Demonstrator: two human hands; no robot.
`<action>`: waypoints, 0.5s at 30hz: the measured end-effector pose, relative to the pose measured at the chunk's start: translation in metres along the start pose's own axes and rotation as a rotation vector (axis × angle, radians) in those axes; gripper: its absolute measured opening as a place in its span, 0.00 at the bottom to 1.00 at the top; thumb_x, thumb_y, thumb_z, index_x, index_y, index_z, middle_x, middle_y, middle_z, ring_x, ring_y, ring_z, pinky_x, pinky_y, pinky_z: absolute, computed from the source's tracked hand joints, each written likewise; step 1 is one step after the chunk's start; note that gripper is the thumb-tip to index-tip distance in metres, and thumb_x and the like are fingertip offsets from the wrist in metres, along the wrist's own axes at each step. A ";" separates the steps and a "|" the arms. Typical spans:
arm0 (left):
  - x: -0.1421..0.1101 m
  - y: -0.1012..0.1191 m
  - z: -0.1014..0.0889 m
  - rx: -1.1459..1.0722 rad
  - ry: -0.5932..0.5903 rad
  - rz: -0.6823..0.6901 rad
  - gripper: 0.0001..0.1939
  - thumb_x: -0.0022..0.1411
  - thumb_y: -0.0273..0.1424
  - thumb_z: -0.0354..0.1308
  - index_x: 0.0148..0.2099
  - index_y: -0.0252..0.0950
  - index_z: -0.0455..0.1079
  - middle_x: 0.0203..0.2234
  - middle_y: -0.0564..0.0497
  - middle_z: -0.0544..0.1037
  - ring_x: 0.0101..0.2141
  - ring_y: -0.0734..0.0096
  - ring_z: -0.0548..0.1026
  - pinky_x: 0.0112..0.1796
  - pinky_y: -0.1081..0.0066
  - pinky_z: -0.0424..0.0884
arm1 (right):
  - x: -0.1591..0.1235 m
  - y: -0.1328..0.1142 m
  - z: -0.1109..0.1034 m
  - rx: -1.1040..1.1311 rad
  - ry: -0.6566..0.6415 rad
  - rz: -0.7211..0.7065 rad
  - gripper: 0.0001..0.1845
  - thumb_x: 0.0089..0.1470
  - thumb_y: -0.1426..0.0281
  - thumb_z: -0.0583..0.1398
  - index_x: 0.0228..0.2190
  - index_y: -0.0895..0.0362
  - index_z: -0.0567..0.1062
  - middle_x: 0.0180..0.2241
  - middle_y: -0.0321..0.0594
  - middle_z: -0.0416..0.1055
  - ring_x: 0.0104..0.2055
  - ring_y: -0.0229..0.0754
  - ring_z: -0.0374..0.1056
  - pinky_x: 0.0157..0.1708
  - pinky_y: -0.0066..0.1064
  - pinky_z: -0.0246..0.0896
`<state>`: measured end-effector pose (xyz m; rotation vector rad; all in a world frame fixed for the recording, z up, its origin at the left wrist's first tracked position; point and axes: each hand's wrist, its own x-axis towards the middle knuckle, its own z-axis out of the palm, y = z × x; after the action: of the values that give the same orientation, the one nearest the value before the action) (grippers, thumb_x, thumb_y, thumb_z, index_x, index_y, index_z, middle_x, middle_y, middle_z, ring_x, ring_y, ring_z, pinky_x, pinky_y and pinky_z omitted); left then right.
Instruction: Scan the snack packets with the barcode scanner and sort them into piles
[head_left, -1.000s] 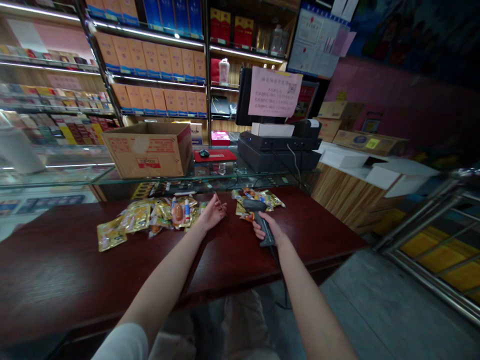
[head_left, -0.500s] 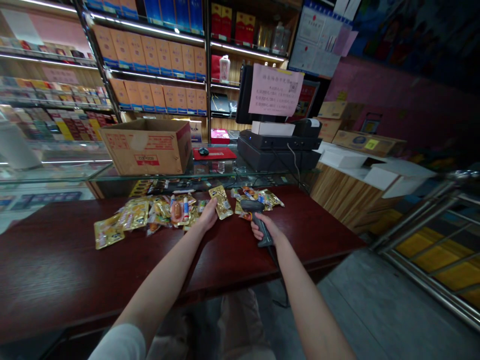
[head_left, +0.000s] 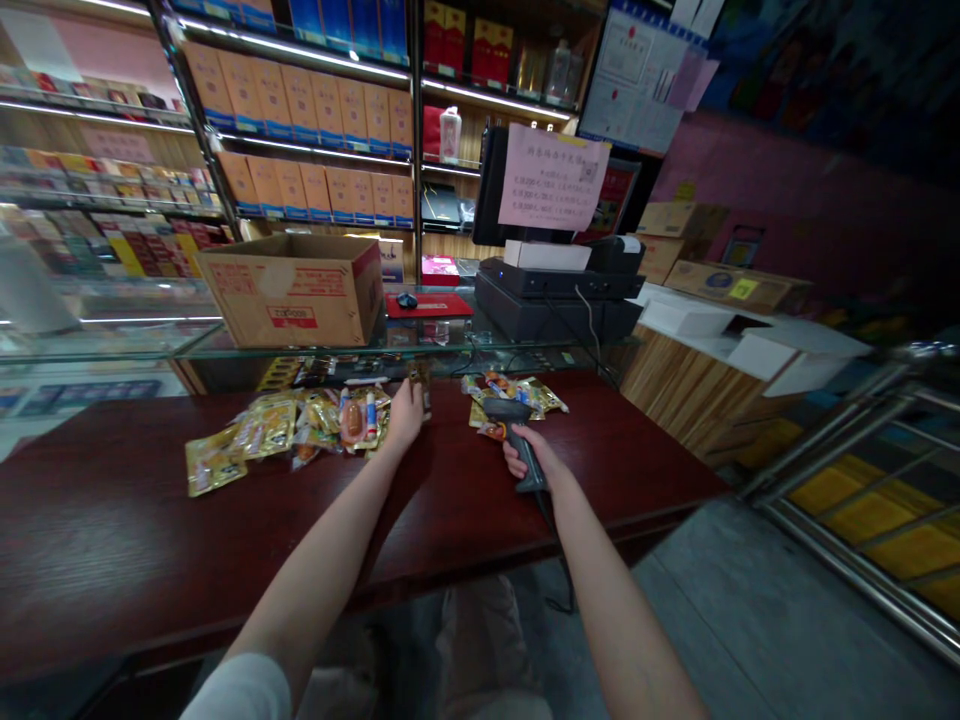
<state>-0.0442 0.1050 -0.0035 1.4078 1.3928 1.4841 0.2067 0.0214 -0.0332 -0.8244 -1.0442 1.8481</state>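
Over the dark red surface (head_left: 457, 510), the right grip (head_left: 534, 458) holds a scanner (head_left: 528, 470) in front of the smaller heap of packets (head_left: 553, 396). The left grip (head_left: 406, 414) holds a packet (head_left: 422, 378), partly hidden, beside the larger heap (head_left: 268, 424). Behind stand an open box (head_left: 300, 300), a mouse (head_left: 406, 300) on a red mat (head_left: 446, 306) and a monitor (head_left: 489, 205) with a pink sign (head_left: 553, 180)

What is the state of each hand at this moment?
Left hand: closed, holding a packet, partly hidden.
Right hand: closed around the handheld scanner.
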 end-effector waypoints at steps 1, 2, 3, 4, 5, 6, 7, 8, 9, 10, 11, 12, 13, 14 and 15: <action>0.002 0.004 -0.009 0.159 0.029 0.096 0.12 0.66 0.30 0.51 0.48 0.37 0.73 0.45 0.40 0.76 0.52 0.51 0.70 0.56 0.58 0.61 | 0.000 0.000 0.000 0.002 0.003 -0.001 0.22 0.54 0.54 0.59 0.20 0.54 0.61 0.13 0.27 0.56 0.12 0.29 0.46 0.11 0.23 0.48; 0.002 0.009 -0.018 0.313 0.034 0.172 0.16 0.66 0.30 0.49 0.52 0.38 0.72 0.48 0.39 0.74 0.54 0.49 0.68 0.57 0.55 0.59 | 0.000 0.000 0.000 0.009 0.010 -0.009 0.21 0.54 0.54 0.59 0.21 0.55 0.61 0.13 0.27 0.57 0.12 0.28 0.46 0.11 0.23 0.48; 0.002 0.012 -0.027 0.455 0.046 0.235 0.19 0.67 0.30 0.47 0.56 0.39 0.70 0.51 0.38 0.73 0.56 0.47 0.66 0.57 0.53 0.56 | 0.001 0.000 0.001 0.018 0.019 -0.018 0.20 0.54 0.54 0.59 0.22 0.55 0.62 0.14 0.27 0.58 0.12 0.28 0.47 0.12 0.23 0.48; 0.002 0.014 -0.034 0.579 0.053 0.283 0.21 0.67 0.28 0.46 0.59 0.41 0.69 0.54 0.37 0.71 0.57 0.45 0.64 0.58 0.51 0.54 | 0.001 0.000 0.002 0.026 0.030 -0.027 0.19 0.54 0.55 0.60 0.23 0.55 0.63 0.15 0.27 0.59 0.12 0.29 0.47 0.12 0.23 0.48; 0.001 0.015 -0.040 0.683 0.054 0.317 0.23 0.66 0.27 0.45 0.60 0.42 0.68 0.55 0.37 0.70 0.58 0.44 0.62 0.58 0.49 0.53 | 0.000 -0.001 0.002 0.035 0.040 -0.037 0.18 0.54 0.55 0.60 0.25 0.55 0.64 0.15 0.27 0.59 0.12 0.29 0.48 0.12 0.23 0.48; 0.000 0.014 -0.044 0.772 0.051 0.336 0.24 0.66 0.27 0.44 0.61 0.42 0.67 0.56 0.36 0.69 0.59 0.43 0.61 0.58 0.48 0.52 | 0.000 -0.001 0.003 0.043 0.049 -0.044 0.17 0.54 0.56 0.60 0.27 0.56 0.65 0.16 0.27 0.60 0.12 0.29 0.48 0.12 0.23 0.48; 0.000 0.011 -0.046 0.846 0.041 0.336 0.24 0.65 0.26 0.44 0.61 0.40 0.68 0.57 0.35 0.69 0.58 0.42 0.61 0.57 0.47 0.53 | 0.000 -0.001 0.004 0.051 0.055 -0.048 0.16 0.54 0.56 0.60 0.29 0.56 0.66 0.16 0.26 0.60 0.12 0.29 0.48 0.12 0.23 0.48; 0.000 0.007 -0.048 0.909 0.028 0.322 0.24 0.65 0.26 0.44 0.60 0.38 0.69 0.56 0.33 0.69 0.57 0.40 0.62 0.57 0.47 0.53 | -0.001 -0.002 0.004 0.060 0.061 -0.053 0.15 0.53 0.57 0.60 0.31 0.56 0.67 0.16 0.26 0.60 0.12 0.29 0.48 0.12 0.23 0.48; 0.000 0.002 -0.048 0.961 0.016 0.303 0.24 0.65 0.26 0.44 0.59 0.35 0.70 0.54 0.31 0.70 0.56 0.39 0.63 0.56 0.46 0.54 | -0.001 -0.002 0.005 0.071 0.073 -0.061 0.15 0.53 0.57 0.60 0.33 0.56 0.68 0.16 0.26 0.60 0.11 0.29 0.48 0.12 0.23 0.47; 0.001 -0.003 -0.047 1.002 0.009 0.283 0.24 0.64 0.27 0.44 0.58 0.32 0.70 0.53 0.29 0.71 0.56 0.38 0.64 0.56 0.45 0.54 | -0.002 -0.002 0.004 0.085 0.093 -0.076 0.15 0.53 0.57 0.60 0.34 0.56 0.68 0.16 0.26 0.60 0.11 0.29 0.48 0.12 0.23 0.47; 0.002 -0.008 -0.046 1.030 0.009 0.270 0.24 0.63 0.27 0.45 0.58 0.28 0.70 0.52 0.28 0.72 0.56 0.37 0.64 0.56 0.45 0.53 | -0.002 -0.003 0.004 0.102 0.123 -0.099 0.15 0.53 0.57 0.60 0.34 0.56 0.68 0.16 0.26 0.60 0.11 0.29 0.49 0.12 0.23 0.47; 0.003 -0.013 -0.045 1.045 0.019 0.263 0.24 0.62 0.28 0.47 0.57 0.26 0.70 0.51 0.26 0.72 0.56 0.37 0.64 0.57 0.44 0.51 | -0.002 -0.003 0.003 0.122 0.163 -0.132 0.15 0.53 0.57 0.60 0.34 0.56 0.67 0.16 0.25 0.60 0.11 0.29 0.49 0.12 0.22 0.47; 0.003 -0.017 -0.043 1.047 0.036 0.262 0.24 0.61 0.28 0.48 0.57 0.24 0.70 0.51 0.26 0.72 0.57 0.36 0.63 0.59 0.43 0.48 | -0.002 -0.004 0.001 0.144 0.210 -0.171 0.15 0.53 0.57 0.60 0.34 0.55 0.67 0.16 0.25 0.60 0.12 0.29 0.49 0.12 0.22 0.47; 0.004 -0.019 -0.042 1.039 0.060 0.266 0.25 0.60 0.30 0.49 0.57 0.24 0.70 0.51 0.26 0.73 0.58 0.36 0.62 0.60 0.42 0.45 | -0.002 -0.005 -0.001 0.165 0.260 -0.215 0.16 0.52 0.56 0.60 0.33 0.55 0.66 0.16 0.25 0.60 0.12 0.29 0.50 0.12 0.22 0.47; 0.004 -0.020 -0.041 1.022 0.089 0.270 0.25 0.60 0.31 0.50 0.57 0.24 0.70 0.51 0.27 0.73 0.59 0.36 0.61 0.61 0.41 0.41 | -0.002 -0.006 -0.003 0.185 0.312 -0.257 0.16 0.52 0.55 0.61 0.33 0.54 0.65 0.15 0.25 0.60 0.12 0.29 0.50 0.12 0.22 0.47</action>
<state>-0.0885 0.1030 -0.0161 2.2040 2.2433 0.9721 0.2124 0.0223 -0.0294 -0.7964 -0.7332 1.5147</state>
